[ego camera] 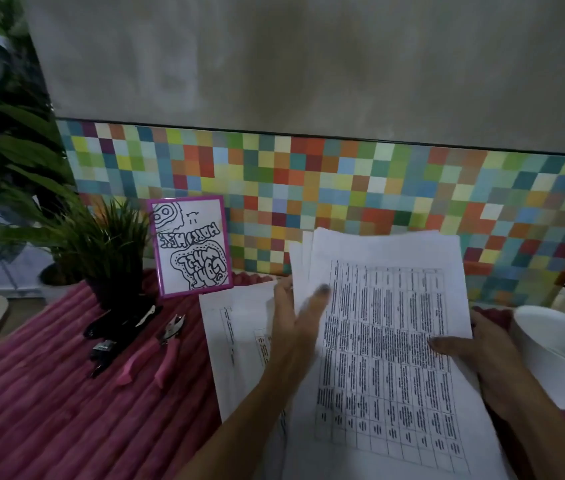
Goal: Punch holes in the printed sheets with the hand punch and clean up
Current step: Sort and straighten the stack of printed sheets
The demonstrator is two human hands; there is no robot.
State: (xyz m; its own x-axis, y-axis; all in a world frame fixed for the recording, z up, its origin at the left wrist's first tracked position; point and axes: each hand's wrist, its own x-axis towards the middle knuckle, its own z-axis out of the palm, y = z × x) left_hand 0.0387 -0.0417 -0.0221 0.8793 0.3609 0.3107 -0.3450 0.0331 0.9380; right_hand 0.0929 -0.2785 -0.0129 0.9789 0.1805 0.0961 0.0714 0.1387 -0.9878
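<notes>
A stack of printed sheets point(385, 341) with black tables is lifted above the table, fanned at its top edge. My left hand point(295, 327) grips the stack's left edge, thumb on the front and fingers behind. My right hand point(482, 362) holds the right edge, thumb on the print. One more printed sheet point(236, 344) lies flat on the pink ribbed cloth point(49, 410) under my left forearm. The pink-handled hand punch point(156, 348) lies on the cloth left of that sheet, untouched.
A black tool point(118, 332) lies beside the punch. Behind stand a potted grass plant point(115, 251) and a framed drawing point(191, 247) against the coloured tile wall. A white bowl point(558, 351) sits at the right. Large leaves fill the far left.
</notes>
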